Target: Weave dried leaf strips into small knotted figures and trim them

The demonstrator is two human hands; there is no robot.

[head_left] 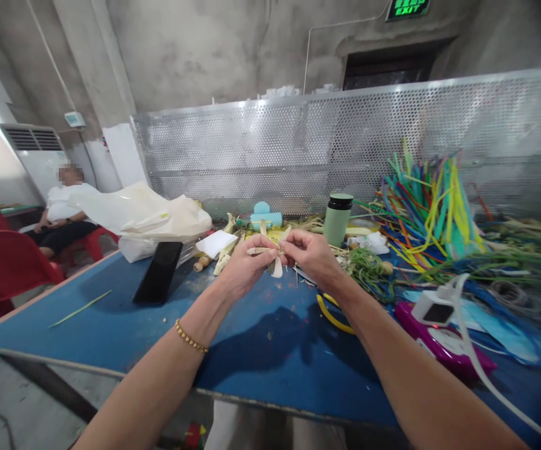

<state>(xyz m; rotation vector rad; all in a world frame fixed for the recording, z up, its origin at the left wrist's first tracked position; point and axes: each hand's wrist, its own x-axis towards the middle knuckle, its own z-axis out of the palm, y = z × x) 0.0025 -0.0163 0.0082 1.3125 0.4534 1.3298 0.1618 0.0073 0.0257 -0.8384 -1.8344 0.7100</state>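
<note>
**Inspector:** State of the hands?

**Observer:** Left hand point(245, 267) and right hand point(315, 255) are raised just above the blue worktop point(270, 350), close together. The fingers point(262, 241) of both are pinched shut on a small bunch of pale leaf strips point(276, 267), which sits between the two hands. One loose end hangs below the fingers.

**Inspector:** Material?

**Observer:** Possibly dried husk; the view is too blurred to confirm.

**Inspector:** Surroundings?

**Observer:** A green flask point(337, 219) stands just beyond the right fingers. A black phone point(158, 272) leans well to the left of the left fingers, against a white plastic bag point(143, 215). A yellow loop point(329, 312) lies on the worktop, nearer than the right fingers. A bundle of coloured strips point(427, 206) fans up well to their right.
</note>
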